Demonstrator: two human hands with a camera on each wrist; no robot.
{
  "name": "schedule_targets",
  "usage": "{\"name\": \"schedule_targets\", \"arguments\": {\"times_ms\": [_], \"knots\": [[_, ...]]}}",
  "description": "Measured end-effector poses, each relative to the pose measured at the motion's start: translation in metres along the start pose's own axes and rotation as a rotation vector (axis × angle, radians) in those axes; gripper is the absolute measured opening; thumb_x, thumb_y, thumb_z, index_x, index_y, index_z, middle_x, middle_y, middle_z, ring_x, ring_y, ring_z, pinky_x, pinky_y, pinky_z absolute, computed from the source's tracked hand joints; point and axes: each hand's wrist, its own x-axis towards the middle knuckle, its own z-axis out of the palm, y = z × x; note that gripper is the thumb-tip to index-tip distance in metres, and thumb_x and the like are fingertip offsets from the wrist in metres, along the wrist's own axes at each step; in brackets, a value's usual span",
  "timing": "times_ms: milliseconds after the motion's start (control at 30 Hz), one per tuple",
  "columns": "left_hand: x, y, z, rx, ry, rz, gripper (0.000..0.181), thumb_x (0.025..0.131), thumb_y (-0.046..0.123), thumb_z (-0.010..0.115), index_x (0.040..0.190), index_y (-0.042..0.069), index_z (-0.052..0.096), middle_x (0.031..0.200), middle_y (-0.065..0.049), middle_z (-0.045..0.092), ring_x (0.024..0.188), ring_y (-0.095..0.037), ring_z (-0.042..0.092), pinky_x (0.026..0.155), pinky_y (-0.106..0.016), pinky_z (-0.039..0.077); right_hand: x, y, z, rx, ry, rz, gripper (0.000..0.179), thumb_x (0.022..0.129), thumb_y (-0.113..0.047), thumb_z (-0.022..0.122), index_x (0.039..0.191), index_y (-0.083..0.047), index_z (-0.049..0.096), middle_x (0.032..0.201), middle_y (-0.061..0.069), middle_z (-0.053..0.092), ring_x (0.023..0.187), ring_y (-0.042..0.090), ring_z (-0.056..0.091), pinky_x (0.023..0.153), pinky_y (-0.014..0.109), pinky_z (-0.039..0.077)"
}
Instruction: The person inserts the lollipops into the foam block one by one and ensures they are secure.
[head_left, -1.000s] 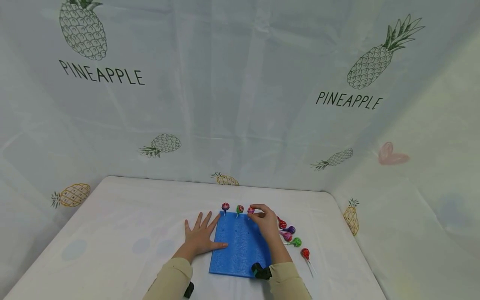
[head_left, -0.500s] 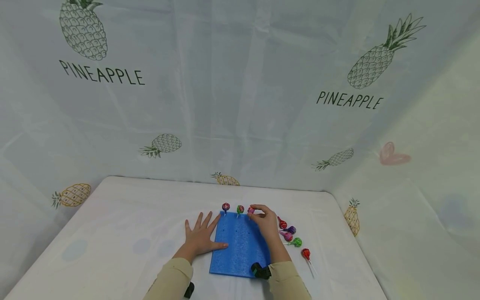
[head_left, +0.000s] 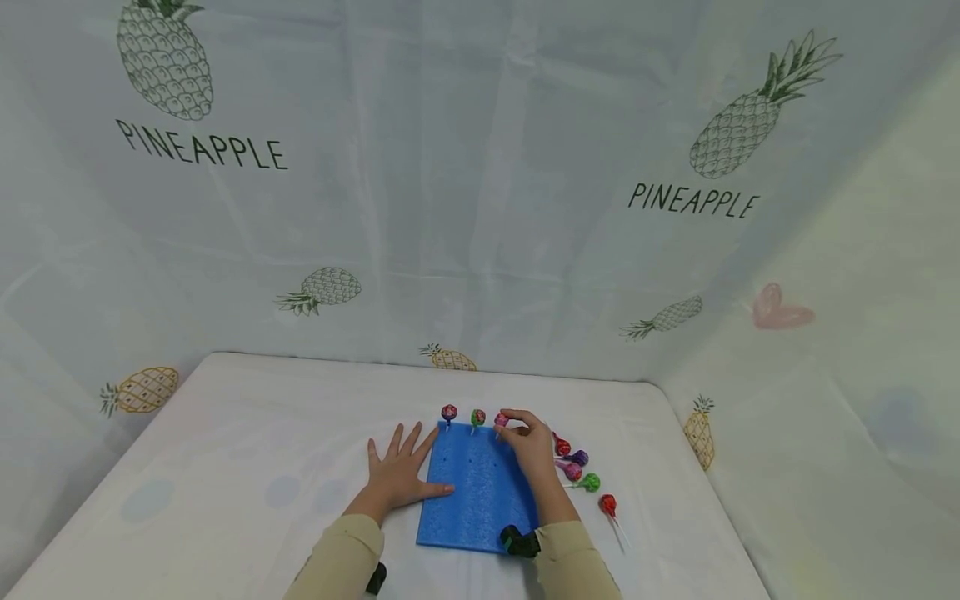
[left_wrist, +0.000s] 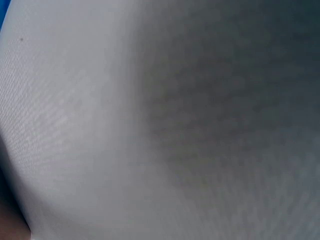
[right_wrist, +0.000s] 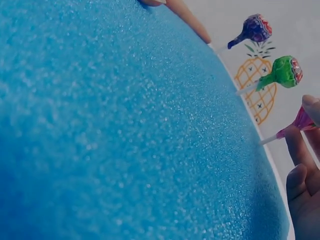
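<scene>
A blue foam board [head_left: 472, 500] lies on the white table. Purple [right_wrist: 257, 28] and green [right_wrist: 286, 71] wrapped lollipops stand along its far edge, their white sticks meeting the board. At the right of that row my right hand [head_left: 532, 450] pinches a pink lollipop [right_wrist: 300, 121] between thumb and fingers, its stick touching the board's edge. My left hand [head_left: 397, 479] lies with fingers spread at the board's left side, its thumb over the blue surface. The left wrist view holds mostly blurred white cloth [left_wrist: 75, 125], with a sliver of blue board.
Right of the board several lollipops lie loose, among them a green one [head_left: 591, 482], a purple one [head_left: 579, 457] and a red one [head_left: 608, 505] apart from the others. Behind the table hangs a pineapple-print cloth [head_left: 465, 208]. Small dark holes [head_left: 470, 460] dot the board.
Both hands keep their places: the right still pinches the pink lollipop at the board's far edge, and the left stays spread. The head view has shifted very slightly.
</scene>
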Motion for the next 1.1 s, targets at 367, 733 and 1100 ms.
{"name": "schedule_targets", "arguments": {"times_ms": [367,733,1100], "knots": [[0.005,-0.003,0.01,0.019,0.018,0.003,0.114,0.064,0.09,0.053,0.155,0.026,0.027,0.161,-0.01,0.02,0.146,-0.041,0.008,0.102,-0.075,-0.007,-0.007,-0.004,-0.006,-0.059,-0.021,-0.087,0.038,0.084,-0.011,0.078,0.12,-0.006,0.069,0.109,0.008,0.065,0.083,0.018,0.062,0.055,0.024,0.045],[0.005,-0.004,0.01,-0.001,0.021,0.003,0.113,0.065,0.088,0.055,0.155,0.027,0.027,0.161,-0.01,0.019,0.146,-0.042,0.005,0.102,-0.075,-0.008,-0.029,0.001,-0.021,-0.081,0.032,-0.039,0.032,0.085,-0.012,0.077,0.116,-0.008,0.07,0.11,0.011,0.064,0.084,0.02,0.062,0.06,0.027,0.048],[0.004,-0.002,0.006,0.016,-0.002,-0.001,0.113,0.065,0.09,0.052,0.156,0.027,0.026,0.161,-0.009,0.018,0.146,-0.04,0.005,0.102,-0.074,-0.009,-0.061,0.009,-0.046,-0.04,0.048,0.106,0.036,0.086,-0.018,0.076,0.12,-0.008,0.068,0.117,0.009,0.065,0.092,0.02,0.06,0.069,0.023,0.051]]}}
